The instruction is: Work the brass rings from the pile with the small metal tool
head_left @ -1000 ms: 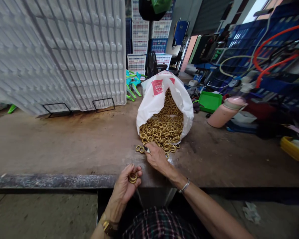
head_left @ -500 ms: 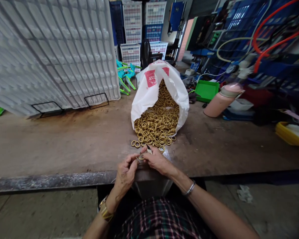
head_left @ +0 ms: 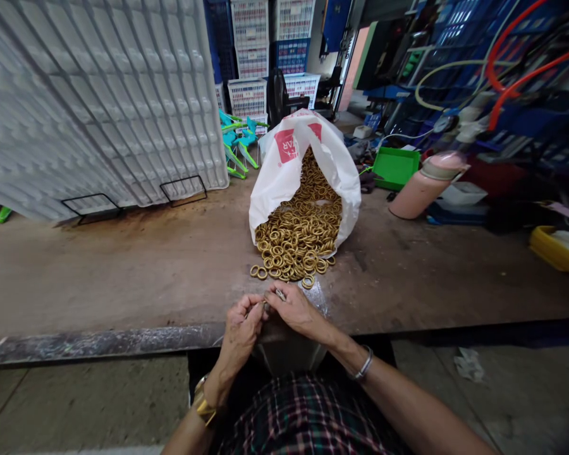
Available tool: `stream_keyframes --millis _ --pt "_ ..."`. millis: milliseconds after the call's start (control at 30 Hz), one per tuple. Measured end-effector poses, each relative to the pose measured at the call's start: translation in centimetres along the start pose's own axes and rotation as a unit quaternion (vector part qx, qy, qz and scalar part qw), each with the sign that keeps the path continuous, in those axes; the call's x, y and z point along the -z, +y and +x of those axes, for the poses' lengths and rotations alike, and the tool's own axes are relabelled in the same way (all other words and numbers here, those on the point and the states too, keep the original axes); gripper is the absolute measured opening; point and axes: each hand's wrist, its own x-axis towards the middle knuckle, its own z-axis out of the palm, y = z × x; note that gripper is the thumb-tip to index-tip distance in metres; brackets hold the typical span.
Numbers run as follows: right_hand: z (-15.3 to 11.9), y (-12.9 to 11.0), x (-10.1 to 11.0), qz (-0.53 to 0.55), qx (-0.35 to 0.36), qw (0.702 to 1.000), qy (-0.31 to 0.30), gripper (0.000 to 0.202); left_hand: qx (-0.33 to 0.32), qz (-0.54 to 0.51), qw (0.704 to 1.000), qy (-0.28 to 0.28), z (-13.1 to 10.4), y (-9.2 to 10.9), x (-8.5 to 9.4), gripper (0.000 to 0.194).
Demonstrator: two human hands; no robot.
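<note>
Brass-coloured rings (head_left: 298, 237) spill from the mouth of a white plastic bag (head_left: 277, 180) onto the brown table (head_left: 171, 272). Just in front of the pile my two hands meet near the table's front edge. My left hand (head_left: 243, 325) is closed, thumb and fingers pinched around a small thing mostly hidden by the fingers. My right hand (head_left: 296, 309) touches the left at the fingertips and is closed on a small pale tool, whose end shows above the fingers. One ring (head_left: 308, 281) lies near my right hand.
White ribbed trays (head_left: 137, 95) stand in black wire holders at the left. Teal and green clips (head_left: 239, 142) are behind them. To the right are a green tray (head_left: 396, 167), a pink bottle (head_left: 422, 189) and a yellow container (head_left: 557, 249). Stacked crates (head_left: 249, 60) rise at the back.
My hands have drawn together at the fingertips. The ring seen between them is now mostly covered, and the dark tip of the tool in my right hand no longer shows.
</note>
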Motion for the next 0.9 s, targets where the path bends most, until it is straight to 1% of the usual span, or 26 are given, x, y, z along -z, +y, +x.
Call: stream_keyframes --millis 100,200,267,367,467,533,600,667,733,800,900 --pt "-0.1 -0.2 0.1 0.018 -0.013 1.000 -0.017 0.021 0.014 -0.010 1.000 -0.022 -0.2 0.2 0.0 0.028" --pt "-0.3 -0.4 0.2 0.063 -0.028 0.997 -0.028 0.021 0.012 -0.024 0.998 -0.055 -0.5 0.2 0.2 0.028" --pt "-0.4 -0.6 0.3 0.089 -0.031 0.995 -0.032 0.022 0.009 -0.053 0.996 -0.076 -0.6 0.2 0.3 0.027" --pt "-0.4 -0.9 0.2 0.103 -0.026 0.994 -0.035 0.024 0.015 -0.124 0.987 -0.100 -0.7 0.1 0.5 0.027" --pt "-0.4 -0.9 0.1 0.104 -0.023 0.994 -0.035 0.026 0.024 -0.174 0.978 -0.112 -0.7 0.0 0.5 0.025" --pt "-0.4 -0.8 0.0 0.105 -0.021 0.994 -0.038 0.026 0.024 -0.188 0.975 -0.114 -0.7 -0.1 0.5 0.023" --pt "-0.3 -0.6 -0.1 0.103 -0.027 0.994 -0.026 0.022 0.024 -0.197 0.974 -0.110 -0.8 -0.2 0.5 0.021" --pt "-0.3 -0.2 -0.2 0.074 -0.033 0.997 0.000 0.018 0.022 -0.203 0.974 -0.099 -0.8 -0.4 0.5 0.021" --pt "-0.4 0.1 -0.3 0.001 -0.014 1.000 0.019 0.016 0.019 -0.197 0.977 -0.082 -0.8 -0.5 0.5 0.022" --pt "-0.8 0.2 -0.4 -0.100 0.030 0.995 0.007 0.014 0.011 -0.170 0.983 -0.064 -0.8 -0.6 0.4 0.024" --pt "-1.4 0.1 -0.5 -0.227 0.075 0.970 -0.032 0.016 0.000 -0.117 0.992 -0.039 -0.7 -0.8 0.4 0.029"
